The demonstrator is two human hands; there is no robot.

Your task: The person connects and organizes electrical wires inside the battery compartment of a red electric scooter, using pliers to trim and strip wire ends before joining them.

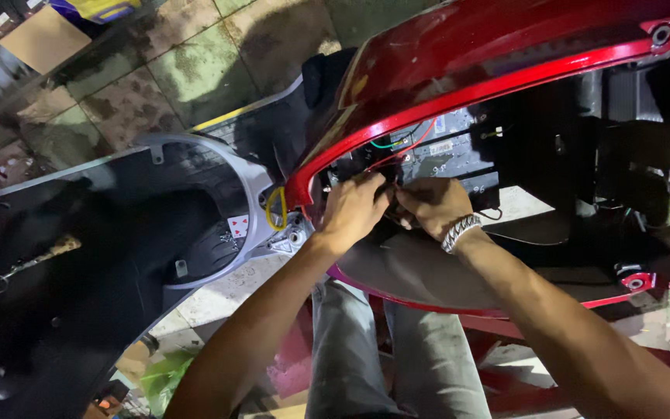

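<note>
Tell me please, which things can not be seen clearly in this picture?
- Head view: what the fingers pinch; the left hand and right hand cover it, so each grip is unclear.
- Where the red wire and green wire end, hidden behind the red body panel.
- Dark cavity at the right: parts lost in shadow.
- Black seat tub: cut off by the left edge.

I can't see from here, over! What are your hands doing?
Left hand and right hand together at the wires, inside the red scooter panel. Fingers hidden, grip unclear. Yellow loop beside the left hand.
</note>
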